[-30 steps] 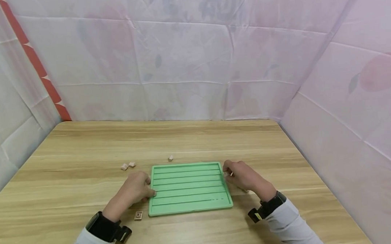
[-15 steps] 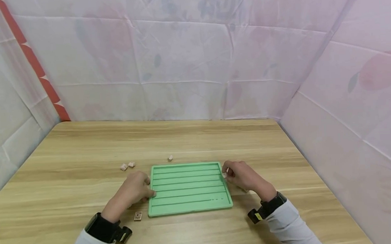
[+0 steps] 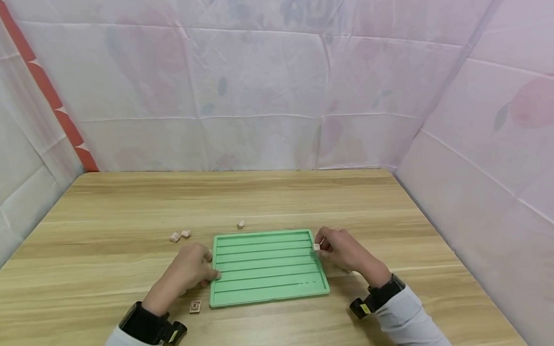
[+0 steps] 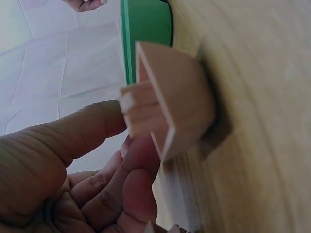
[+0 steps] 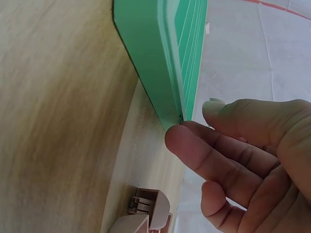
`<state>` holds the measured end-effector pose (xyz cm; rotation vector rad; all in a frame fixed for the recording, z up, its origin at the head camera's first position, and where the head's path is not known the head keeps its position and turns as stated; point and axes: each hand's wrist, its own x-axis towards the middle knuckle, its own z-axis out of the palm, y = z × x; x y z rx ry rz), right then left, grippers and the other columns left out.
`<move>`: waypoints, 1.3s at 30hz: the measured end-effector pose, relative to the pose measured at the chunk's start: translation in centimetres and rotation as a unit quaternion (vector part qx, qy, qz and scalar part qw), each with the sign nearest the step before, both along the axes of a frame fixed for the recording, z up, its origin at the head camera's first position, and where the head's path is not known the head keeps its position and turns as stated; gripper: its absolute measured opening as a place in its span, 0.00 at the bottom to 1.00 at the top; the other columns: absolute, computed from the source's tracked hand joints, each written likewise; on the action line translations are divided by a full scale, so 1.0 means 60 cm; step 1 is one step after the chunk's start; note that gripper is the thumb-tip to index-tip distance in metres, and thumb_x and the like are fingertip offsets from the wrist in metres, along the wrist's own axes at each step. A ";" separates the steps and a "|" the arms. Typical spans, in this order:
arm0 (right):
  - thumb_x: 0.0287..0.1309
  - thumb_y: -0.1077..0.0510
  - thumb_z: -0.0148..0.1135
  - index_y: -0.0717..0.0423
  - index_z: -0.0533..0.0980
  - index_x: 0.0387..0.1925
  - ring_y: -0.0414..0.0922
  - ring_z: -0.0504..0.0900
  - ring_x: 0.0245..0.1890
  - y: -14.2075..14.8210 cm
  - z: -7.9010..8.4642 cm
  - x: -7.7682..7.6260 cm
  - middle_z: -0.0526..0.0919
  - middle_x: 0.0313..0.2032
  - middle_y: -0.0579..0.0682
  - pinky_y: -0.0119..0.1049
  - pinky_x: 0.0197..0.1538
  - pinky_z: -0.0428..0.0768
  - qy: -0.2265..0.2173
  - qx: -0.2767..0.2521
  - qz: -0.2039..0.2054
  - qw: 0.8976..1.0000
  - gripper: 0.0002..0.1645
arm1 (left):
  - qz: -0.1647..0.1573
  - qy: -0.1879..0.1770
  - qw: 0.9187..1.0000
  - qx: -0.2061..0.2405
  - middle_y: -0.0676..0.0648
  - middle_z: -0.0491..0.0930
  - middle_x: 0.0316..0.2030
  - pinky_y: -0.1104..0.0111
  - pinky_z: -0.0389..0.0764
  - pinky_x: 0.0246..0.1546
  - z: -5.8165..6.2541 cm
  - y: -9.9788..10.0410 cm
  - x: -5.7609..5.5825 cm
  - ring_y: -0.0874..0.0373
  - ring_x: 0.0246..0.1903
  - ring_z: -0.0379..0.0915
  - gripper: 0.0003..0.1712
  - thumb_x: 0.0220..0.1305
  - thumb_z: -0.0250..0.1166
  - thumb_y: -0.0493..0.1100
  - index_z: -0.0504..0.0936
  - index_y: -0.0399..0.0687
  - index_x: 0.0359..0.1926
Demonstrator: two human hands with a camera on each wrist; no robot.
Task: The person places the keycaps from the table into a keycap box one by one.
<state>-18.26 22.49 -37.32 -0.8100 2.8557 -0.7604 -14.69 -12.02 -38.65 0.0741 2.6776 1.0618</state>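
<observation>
A tile is pinched by the right hand — the green tray is gripped by the left hand.

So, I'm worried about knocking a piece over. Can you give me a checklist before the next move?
1. Green tray lying on the table: ok.
2. Left hand touching the tray's left edge: ok.
3. Small pale piece between the right hand's fingers: ok.
4. That grip firm enough: cannot tell.
5. Pale piece seated in a tray row: not ok, it is at the right rim.
6. Space beside the left hand clear: not ok, a hollow tan piece sits close by.
</observation>
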 end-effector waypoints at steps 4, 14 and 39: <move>0.53 0.66 0.65 0.58 0.73 0.34 0.39 0.78 0.27 -0.002 0.000 0.001 0.79 0.26 0.45 0.31 0.29 0.75 -0.002 0.005 -0.010 1.000 0.09 | -0.002 0.002 1.000 0.008 0.48 0.73 0.13 0.70 0.65 0.15 -0.001 0.001 0.001 0.58 0.14 0.71 0.14 0.46 0.73 0.34 0.73 0.41 0.19; 0.53 0.66 0.65 0.59 0.74 0.34 0.40 0.78 0.27 -0.009 0.005 0.001 0.79 0.25 0.45 0.32 0.29 0.76 0.002 0.010 -0.022 1.000 0.07 | -0.005 0.003 1.000 0.000 0.48 0.73 0.12 0.70 0.64 0.15 0.001 0.004 0.002 0.58 0.13 0.71 0.16 0.47 0.73 0.34 0.71 0.42 0.17; 0.54 0.65 0.64 0.58 0.77 0.32 0.38 0.77 0.24 -0.046 0.014 -0.007 0.79 0.23 0.45 0.33 0.28 0.75 -0.025 0.019 -0.031 0.999 0.04 | -0.017 -0.002 1.000 -0.022 0.48 0.74 0.14 0.69 0.67 0.16 0.012 0.006 0.009 0.58 0.15 0.72 0.12 0.49 0.71 0.34 0.73 0.40 0.22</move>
